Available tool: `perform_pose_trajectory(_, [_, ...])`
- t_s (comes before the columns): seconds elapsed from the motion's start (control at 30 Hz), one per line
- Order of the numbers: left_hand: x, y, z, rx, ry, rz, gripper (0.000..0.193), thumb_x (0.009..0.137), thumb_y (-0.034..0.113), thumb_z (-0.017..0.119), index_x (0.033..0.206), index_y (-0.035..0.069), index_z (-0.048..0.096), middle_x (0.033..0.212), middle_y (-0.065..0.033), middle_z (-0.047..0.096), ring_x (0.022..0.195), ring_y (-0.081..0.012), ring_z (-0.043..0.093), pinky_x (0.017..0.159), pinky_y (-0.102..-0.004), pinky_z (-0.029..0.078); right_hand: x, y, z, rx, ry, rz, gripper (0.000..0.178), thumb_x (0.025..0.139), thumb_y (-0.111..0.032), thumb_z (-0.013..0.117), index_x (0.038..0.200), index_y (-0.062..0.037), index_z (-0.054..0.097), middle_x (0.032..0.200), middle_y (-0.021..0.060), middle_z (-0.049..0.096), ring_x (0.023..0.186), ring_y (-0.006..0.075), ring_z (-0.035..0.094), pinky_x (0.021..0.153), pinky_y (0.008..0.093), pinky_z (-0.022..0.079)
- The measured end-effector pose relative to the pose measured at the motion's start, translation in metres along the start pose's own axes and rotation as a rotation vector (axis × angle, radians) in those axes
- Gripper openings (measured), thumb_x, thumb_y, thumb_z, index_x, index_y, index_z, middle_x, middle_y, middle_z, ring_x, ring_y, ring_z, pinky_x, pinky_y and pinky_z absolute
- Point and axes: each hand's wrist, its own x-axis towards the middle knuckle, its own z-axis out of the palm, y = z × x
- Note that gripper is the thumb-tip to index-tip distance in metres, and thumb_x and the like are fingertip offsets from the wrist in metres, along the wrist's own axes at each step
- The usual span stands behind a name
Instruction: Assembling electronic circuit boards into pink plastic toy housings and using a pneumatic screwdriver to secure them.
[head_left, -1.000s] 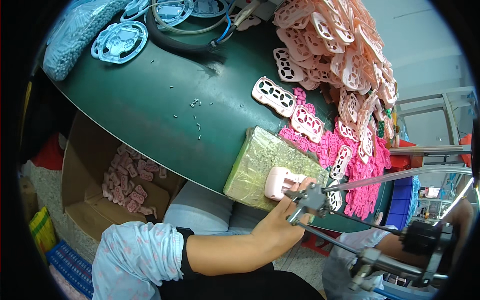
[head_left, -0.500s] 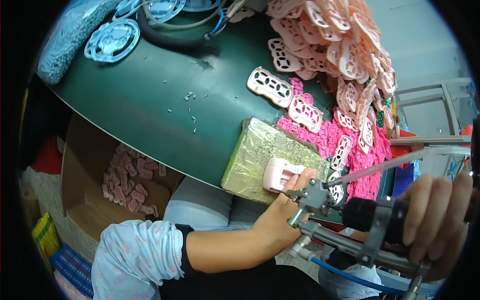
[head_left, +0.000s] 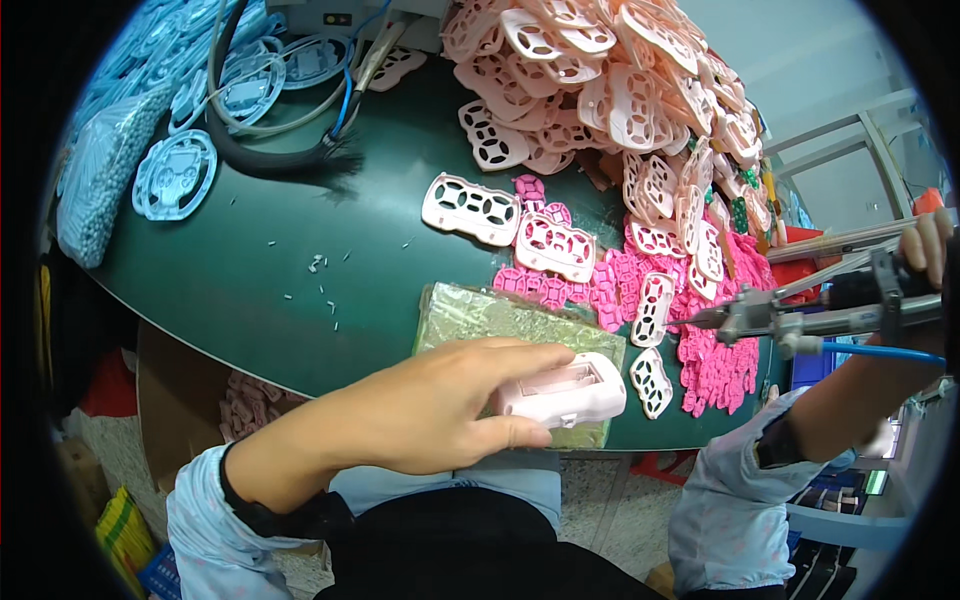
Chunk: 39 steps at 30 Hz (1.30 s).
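My left hand [head_left: 450,400] is closed round a pale pink plastic casing [head_left: 575,395] with a rectangular recess in its upper face. Thumb and fingers grip it along its left side. The casing is over the right part of a green block [head_left: 480,318] wrapped in clear film; whether it touches the block I cannot tell. At the far right my right hand [head_left: 930,245], cut off by the picture's rim, grips a powered screwdriver [head_left: 770,315] with a metal head and a blue hose. Its tip points left, apart from the casing, above magenta pads [head_left: 715,365].
Pale pink perforated panels [head_left: 630,105] form a high heap at the back right, several lying loose nearer the block. Small loose screws [head_left: 318,263] are scattered on the green table [head_left: 250,320]. Blue wheel-shaped parts [head_left: 175,175] and a black cable [head_left: 225,140] lie back left. A cardboard box [head_left: 180,400] stands below.
My right hand has drawn the screwdriver away from the casing to the right. My left hand has gone from resting on the casing to gripping its left side. The view has shifted.
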Motion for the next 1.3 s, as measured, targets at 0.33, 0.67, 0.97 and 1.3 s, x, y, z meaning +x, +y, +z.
perform_pose_trajectory(0.33, [-0.062,0.059,-0.106,0.558,-0.666,-0.247,0.073,0.058,0.053,0.086,0.114,0.008,0.07,0.12,-0.0139,0.066,0.126,-0.0389,0.05,0.101,-0.0699,0.026,-0.005,0.038,0.002,0.028,0.195,0.005,0.043,0.088,-0.011,0.056,0.127,0.001,0.042,0.07,0.0096,0.053,0.052,0.0183,0.055,0.051,0.0348,0.055])
perform_pose_trajectory(0.67, [0.048,0.002,-0.066,0.749,0.454,0.035,0.027,0.074,0.011,0.076,0.097,-0.001,0.07,0.099,-0.0158,0.069,0.093,-0.031,0.064,0.085,-0.0381,0.049,0.004,0.036,-0.007,-0.195,0.21,0.077,0.038,0.102,-0.014,0.046,0.135,0.0024,0.039,0.077,0.0054,0.052,0.063,0.0117,0.057,0.068,0.0276,0.053])
perform_pose_trajectory(0.97, [0.187,-0.046,-0.03,0.987,0.297,0.093,0.022,0.079,0.0,0.059,0.099,-0.002,0.069,0.097,-0.0208,0.067,0.096,-0.0356,0.062,0.087,-0.0426,0.049,0.01,0.036,-0.039,-0.35,0.203,0.132,0.054,0.095,-0.022,0.052,0.137,0.0077,0.035,0.093,0.0088,0.051,0.086,0.0167,0.053,0.084,0.0315,0.045])
perform_pose_trajectory(1.3, [0.249,-0.082,-0.021,0.069,0.922,-0.12,0.015,0.075,0.009,0.06,0.079,-0.002,0.069,0.084,-0.026,0.066,0.08,-0.0394,0.065,0.074,-0.0436,0.052,0.009,0.047,-0.042,-0.315,0.099,0.163,0.054,0.096,-0.022,0.05,0.137,0.01,0.036,0.092,0.0074,0.053,0.084,0.0163,0.059,0.081,0.0276,0.048])
